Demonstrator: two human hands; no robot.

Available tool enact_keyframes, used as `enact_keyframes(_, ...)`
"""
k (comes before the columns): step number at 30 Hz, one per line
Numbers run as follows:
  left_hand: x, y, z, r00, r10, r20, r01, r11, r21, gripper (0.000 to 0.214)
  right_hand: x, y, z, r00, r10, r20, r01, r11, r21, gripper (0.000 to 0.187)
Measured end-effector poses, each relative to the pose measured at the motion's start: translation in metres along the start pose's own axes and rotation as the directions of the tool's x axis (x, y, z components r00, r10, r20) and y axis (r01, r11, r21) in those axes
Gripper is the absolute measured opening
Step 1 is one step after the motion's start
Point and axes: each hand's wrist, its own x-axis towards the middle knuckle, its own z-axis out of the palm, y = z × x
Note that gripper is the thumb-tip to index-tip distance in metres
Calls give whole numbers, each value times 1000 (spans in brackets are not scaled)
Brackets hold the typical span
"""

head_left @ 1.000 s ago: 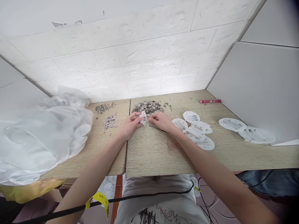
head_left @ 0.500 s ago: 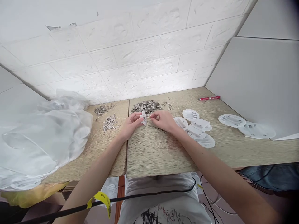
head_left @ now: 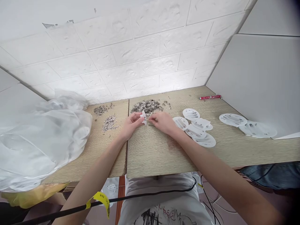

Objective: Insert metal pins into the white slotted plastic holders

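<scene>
My left hand [head_left: 131, 126] is closed around a small white plastic disc [head_left: 144, 118], which stands nearly edge-on toward me. Its fingers grip the disc's left side. My right hand [head_left: 162, 121] pinches right beside the disc's other face; whatever is between thumb and forefinger is too small to make out. Just under the right hand, a thin dark strip shows, mostly hidden by the hand. Behind both hands lies a heap of small metal pieces [head_left: 147, 107].
Two smaller piles of metal bits [head_left: 109, 123] lie to the left, beside a large clear plastic bag [head_left: 47, 140]. Several white discs [head_left: 205, 140] overlap at right, with further discs [head_left: 232, 120] near the partition. A red pen-like stick [head_left: 210, 97] lies behind. A black cable [head_left: 140, 196] crosses below the table edge.
My right fingers have shifted slightly relative to the disc, and the thin dark strip beneath that hand is more covered. My left hand keeps its hold on the disc.
</scene>
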Motion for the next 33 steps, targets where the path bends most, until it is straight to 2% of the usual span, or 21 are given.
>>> enact_keyframes(6, 0, 0, 0, 1000, 0, -26, 0, 1000, 12, 35, -4, -7, 5, 1000, 23, -19, -24, 996, -83, 26)
enact_keyframes(12, 1, 0, -3, 1000, -23, 14, 23, 1000, -10, 35, 1, -5, 5, 1000, -17, -4, 17, 995, -97, 26)
enact_keyframes(24, 1, 1, -1, 999, -42, 4, 42, 999, -2, 39, 7, 2, 10, 995, -100, -12, 99, 992, -72, 25)
enact_keyframes(33, 2, -2, -2, 1000, -22, 8, 22, 1000, -5, 40, 8, 4, 11, 994, -111, -19, 110, 993, -39, 25)
